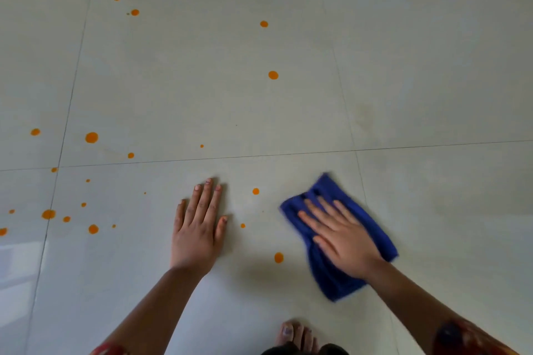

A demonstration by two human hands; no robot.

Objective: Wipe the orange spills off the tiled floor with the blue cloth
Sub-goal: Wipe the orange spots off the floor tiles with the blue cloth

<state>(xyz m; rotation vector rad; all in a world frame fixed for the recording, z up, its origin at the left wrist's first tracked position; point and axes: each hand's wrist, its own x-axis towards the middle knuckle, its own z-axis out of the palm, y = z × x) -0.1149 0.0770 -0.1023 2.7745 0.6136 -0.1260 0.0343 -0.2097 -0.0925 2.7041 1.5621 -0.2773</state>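
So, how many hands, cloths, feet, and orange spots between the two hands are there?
Hands: 2, left hand and right hand
Blue cloth: 1
Bare foot: 1
Orange spots between the hands: 3
Total: 7

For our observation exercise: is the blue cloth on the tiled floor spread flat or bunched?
Bunched, not flat: the blue cloth shows lengthwise folds and narrows under the open right hand pressing it.

Your floor (403, 81) is pale tile crossed by thin grout lines (288, 153). Orange spots (91, 137) dot it, thickest on your left. The cloth (336, 282) lies at right, your left hand (196, 233) lies flat near it with three spots between them, and a foot (297, 336) stands nearest you.
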